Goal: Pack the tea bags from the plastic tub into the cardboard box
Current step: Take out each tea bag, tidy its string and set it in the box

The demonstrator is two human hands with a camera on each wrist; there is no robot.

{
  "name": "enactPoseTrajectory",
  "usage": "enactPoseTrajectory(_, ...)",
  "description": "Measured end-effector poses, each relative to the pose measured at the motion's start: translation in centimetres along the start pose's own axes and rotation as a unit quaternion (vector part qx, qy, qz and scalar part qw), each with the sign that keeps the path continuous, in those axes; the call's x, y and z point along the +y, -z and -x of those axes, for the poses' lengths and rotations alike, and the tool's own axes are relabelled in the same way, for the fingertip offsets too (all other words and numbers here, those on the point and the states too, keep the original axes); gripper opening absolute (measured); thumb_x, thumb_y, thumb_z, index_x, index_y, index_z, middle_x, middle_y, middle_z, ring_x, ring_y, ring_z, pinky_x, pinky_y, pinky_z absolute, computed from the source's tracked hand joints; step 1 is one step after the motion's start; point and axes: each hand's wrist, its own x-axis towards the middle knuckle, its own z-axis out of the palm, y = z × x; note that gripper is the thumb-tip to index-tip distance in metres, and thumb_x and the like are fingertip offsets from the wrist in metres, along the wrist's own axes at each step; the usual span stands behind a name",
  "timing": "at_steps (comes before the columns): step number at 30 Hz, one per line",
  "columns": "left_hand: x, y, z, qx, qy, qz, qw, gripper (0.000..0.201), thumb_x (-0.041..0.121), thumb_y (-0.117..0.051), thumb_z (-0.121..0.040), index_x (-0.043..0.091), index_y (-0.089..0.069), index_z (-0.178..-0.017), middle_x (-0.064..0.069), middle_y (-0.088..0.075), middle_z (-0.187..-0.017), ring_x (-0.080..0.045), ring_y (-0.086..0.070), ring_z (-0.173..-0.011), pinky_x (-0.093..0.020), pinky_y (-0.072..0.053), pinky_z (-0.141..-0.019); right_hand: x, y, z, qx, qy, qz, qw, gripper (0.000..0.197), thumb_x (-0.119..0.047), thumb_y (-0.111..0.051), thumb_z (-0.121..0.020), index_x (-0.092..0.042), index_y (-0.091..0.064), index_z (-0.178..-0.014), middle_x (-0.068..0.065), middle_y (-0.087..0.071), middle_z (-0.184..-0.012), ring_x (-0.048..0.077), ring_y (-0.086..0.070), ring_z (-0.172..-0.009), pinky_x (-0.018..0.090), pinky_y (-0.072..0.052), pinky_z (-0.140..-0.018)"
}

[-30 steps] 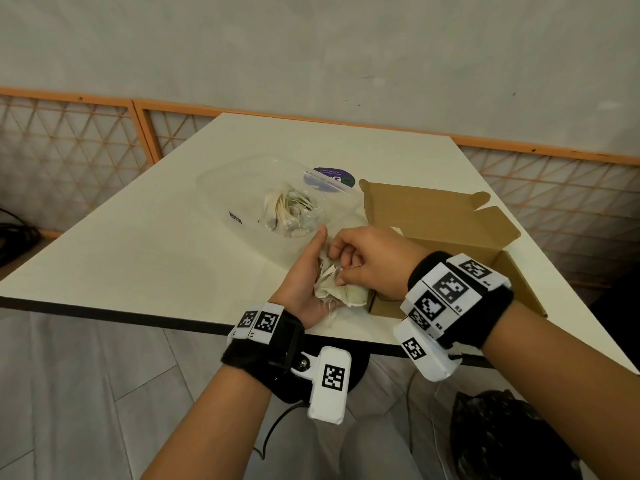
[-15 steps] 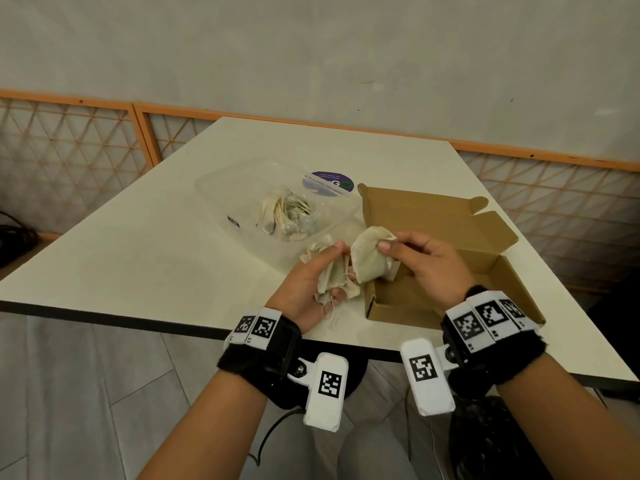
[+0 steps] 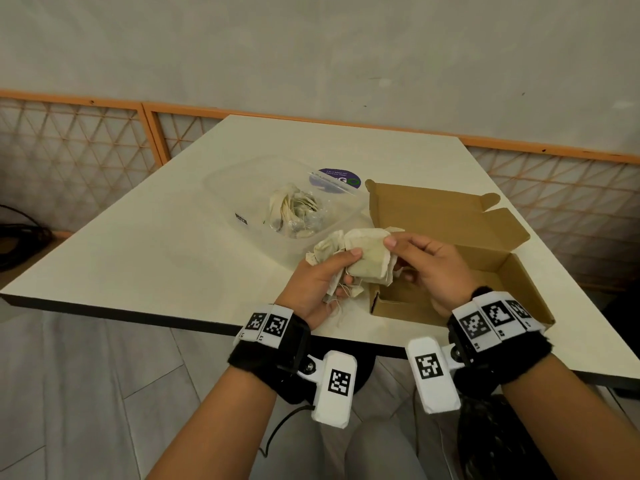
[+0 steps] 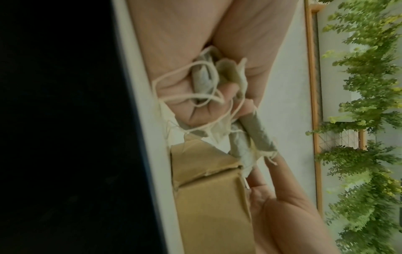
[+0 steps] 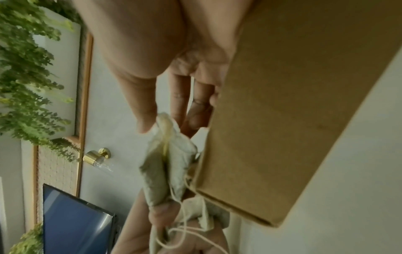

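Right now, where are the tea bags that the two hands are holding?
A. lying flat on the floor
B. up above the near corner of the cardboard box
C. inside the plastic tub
B: the left hand grips a bunch and the right hand pinches a tea bag over the near-left corner of the cardboard box.

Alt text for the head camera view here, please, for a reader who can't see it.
Two hands work over a white table: the left hand grips a bunch of tea bags while the right hand pinches one tea bag beside an open cardboard box. A clear plastic tub behind holds more.
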Motion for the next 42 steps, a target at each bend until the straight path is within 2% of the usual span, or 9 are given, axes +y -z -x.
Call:
enactPoseTrajectory(6, 0.1, -0.4, 0.2, 0.002, -0.004, -0.017, 1.0, 0.032, 0.01, -0.069, -0.081, 0.007, -0.057, -0.11, 0.0, -0.06, -0.069, -0.003, -0.049, -0.045, -0.014, -0.038, -0.037, -0.2, 0.0, 0.2, -0.013, -0.011, 0.004, 1.0, 0.021, -0.034, -0.067, -0.066, -0.017, -0.07, -0.077, -0.003, -0.069, -0.07, 0.009, -0.056, -0.061, 0.019, -0.039, -0.055)
enactPoseTrajectory(10, 0.0, -0.3, 0.2, 0.003, -0.022, -0.033, 0.999, 0.024, 0.013, -0.07, -0.08, 0.011, -0.063, -0.103, -0.001, -0.06, -0.074, -0.006, -0.049, -0.053, -0.017, -0.04, -0.045, -0.4, 0.0, 0.2, -0.065, -0.024, 0.091, 0.993, 0.014, -0.011, -0.069, -0.078, -0.012, -0.069, -0.092, 0.002, -0.068, -0.081, 0.008, -0.06, -0.068, 0.016, -0.045, -0.059)
enactPoseTrajectory(14, 0.1, -0.3, -0.1, 0.019, 0.003, -0.007, 1.0, 0.019, 0.019, -0.07, -0.075, 0.015, -0.06, -0.091, 0.002, -0.06, -0.076, -0.002, -0.045, -0.049, -0.012, -0.033, -0.037, -2.1, 2.9, -0.9, 0.024, -0.04, 0.057, 0.997, 0.013, -0.011, -0.068, -0.08, -0.01, -0.067, -0.093, 0.018, -0.068, -0.099, 0.03, -0.056, -0.088, 0.039, -0.043, -0.076)
enactPoseTrajectory(17, 0.1, -0.2, -0.2, 0.017, 0.014, -0.005, 1.0, 0.012, 0.021, -0.062, -0.079, 0.015, -0.06, -0.089, 0.002, -0.06, -0.078, -0.001, -0.045, -0.05, -0.011, -0.032, -0.037, -3.5, 6.3, -1.9, 0.08, -0.045, 0.099, 0.991, 0.031, -0.02, -0.071, -0.079, -0.003, -0.066, -0.104, 0.023, -0.067, -0.104, 0.029, -0.055, -0.083, 0.031, -0.042, -0.066)
enactPoseTrajectory(21, 0.2, -0.4, 0.0, 0.015, 0.025, 0.005, 1.0, 0.01, 0.021, -0.059, -0.079, 0.016, -0.06, -0.088, 0.002, -0.059, -0.078, -0.001, -0.045, -0.049, -0.01, -0.032, -0.037, -3.0, 7.8, -2.4, 0.035, -0.131, 0.295, 0.946, 0.014, -0.024, -0.068, -0.082, -0.012, -0.063, -0.086, 0.006, -0.056, -0.066, 0.016, -0.044, -0.055, 0.023, -0.031, -0.05)
enactPoseTrajectory(26, 0.3, -0.7, 0.2, 0.012, 0.024, 0.001, 1.0, 0.012, 0.022, -0.059, -0.077, 0.015, -0.059, -0.087, 0.002, -0.06, -0.076, -0.001, -0.045, -0.049, -0.01, -0.032, -0.037, -1.4, 7.0, -2.9, -0.005, -0.207, 0.279, 0.938, 0.009, -0.014, -0.064, -0.085, -0.015, -0.063, -0.094, 0.006, -0.052, -0.071, 0.011, -0.041, -0.051, 0.02, -0.033, -0.047)
enactPoseTrajectory(32, 0.3, -0.6, 0.1, 0.012, 0.02, -0.001, 1.0, 0.015, 0.022, -0.06, -0.076, 0.014, -0.059, -0.089, 0.001, -0.062, -0.076, -0.001, -0.046, -0.049, -0.011, -0.032, -0.038, -1.1, 6.9, -3.4, 0.061, -0.199, 0.279, 0.938, 0.008, -0.022, -0.063, -0.087, -0.021, -0.062, -0.095, 0.002, -0.048, -0.062, 0.012, -0.038, -0.05, 0.019, -0.032, -0.046)
enactPoseTrajectory(38, 0.1, -0.9, 0.2, 0.008, -0.009, -0.075, 0.997, 0.009, 0.02, -0.062, -0.081, 0.015, -0.059, -0.088, 0.0, -0.06, -0.074, -0.004, -0.047, -0.052, -0.013, -0.033, -0.04, -0.7, 7.1, -3.6, 0.11, -0.208, 0.219, 0.947, 0.035, -0.03, -0.061, -0.089, -0.021, -0.057, -0.122, 0.005, -0.056, -0.077, 0.017, -0.051, -0.069, 0.027, -0.046, -0.069)
enactPoseTrajectory(42, 0.1, -1.4, 0.5, 0.002, -0.029, -0.15, 0.988, 0.01, 0.017, -0.068, -0.078, 0.017, -0.06, -0.084, 0.002, -0.055, -0.069, -0.007, -0.044, -0.053, -0.015, -0.033, -0.043, -0.7, 7.1, -3.5, 0.117, -0.22, 0.173, 0.953, 0.024, -0.032, -0.06, -0.089, -0.021, -0.06, -0.11, 0.009, -0.06, -0.102, 0.019, -0.055, -0.09, 0.034, -0.048, -0.091)
